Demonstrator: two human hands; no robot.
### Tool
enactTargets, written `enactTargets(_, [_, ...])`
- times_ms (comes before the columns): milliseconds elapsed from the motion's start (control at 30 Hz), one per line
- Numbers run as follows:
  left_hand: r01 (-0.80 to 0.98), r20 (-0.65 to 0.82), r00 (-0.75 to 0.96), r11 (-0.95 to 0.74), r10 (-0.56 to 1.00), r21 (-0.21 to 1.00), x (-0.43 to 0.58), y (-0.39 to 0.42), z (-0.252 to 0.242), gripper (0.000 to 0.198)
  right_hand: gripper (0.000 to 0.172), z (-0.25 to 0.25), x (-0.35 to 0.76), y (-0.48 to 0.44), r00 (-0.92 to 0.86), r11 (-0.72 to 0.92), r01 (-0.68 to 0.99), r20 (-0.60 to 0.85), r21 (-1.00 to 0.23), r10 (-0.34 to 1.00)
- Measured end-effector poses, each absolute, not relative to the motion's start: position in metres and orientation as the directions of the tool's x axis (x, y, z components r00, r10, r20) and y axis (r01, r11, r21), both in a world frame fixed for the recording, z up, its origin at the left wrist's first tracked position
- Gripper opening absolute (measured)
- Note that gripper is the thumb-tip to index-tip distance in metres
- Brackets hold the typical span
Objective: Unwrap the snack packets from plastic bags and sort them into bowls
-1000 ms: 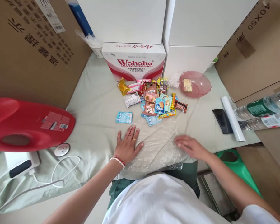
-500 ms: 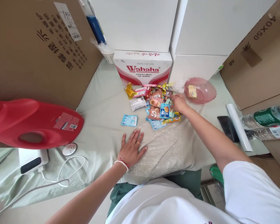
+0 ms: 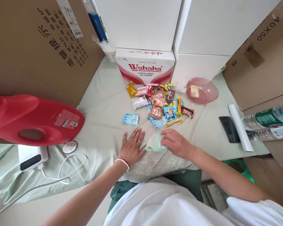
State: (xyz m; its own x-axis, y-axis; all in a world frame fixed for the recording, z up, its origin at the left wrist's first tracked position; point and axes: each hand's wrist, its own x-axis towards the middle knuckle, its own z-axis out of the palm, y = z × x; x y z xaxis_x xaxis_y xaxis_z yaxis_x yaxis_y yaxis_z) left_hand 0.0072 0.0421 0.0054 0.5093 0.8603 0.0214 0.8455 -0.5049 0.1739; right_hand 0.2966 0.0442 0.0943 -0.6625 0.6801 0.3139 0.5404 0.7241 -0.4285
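My right hand pinches a pale green snack packet by its right end, above the clear plastic sheet at the table's front. To its left, my left hand lies flat on the cloth with fingers spread, near the packet's left corner. Beyond the hands sits a pile of wrapped snacks, among them a blue packet, a brown round-printed packet and a brown bar. A light blue packet lies apart, left of the pile.
A pink bowl with a small yellow packet inside stands right of the pile. Behind is a Wahaha carton. A red jug and white power bank are left; a phone and bottles lie right.
My right hand has come from the pile toward me with the pale green packet. Some snacks at the pile's right side have shifted, and a brown bar shows there. My left hand stays put.
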Motion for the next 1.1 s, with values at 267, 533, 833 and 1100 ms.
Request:
enactTargets(267, [0.852,0.025,0.495,-0.491,0.868,0.180,0.010,0.041,0.007,0.072,0.031,0.068,0.313,0.031,-0.709,0.654,0.604,0.068,-0.454,0.702])
enactTargets(533, [0.848,0.047,0.487,-0.486,0.872,0.212,0.010,0.041,0.006,0.072,0.042,0.039,0.305,0.012,-0.631,0.585,0.736,-0.032,-0.341,0.775])
enactTargets(833, [0.852,0.036,0.491,-0.488,0.870,0.191,0.010,0.040,0.008,0.071,0.020,0.081,0.299,0.067,-0.447,0.393,0.878,-0.173,-0.273,0.878])
enactTargets(1100, [0.848,0.035,0.496,-0.492,0.868,0.196,0.009,0.040,0.011,0.071,0.037,0.121,0.259,0.224,-0.096,0.117,0.960,0.095,-0.256,0.991])
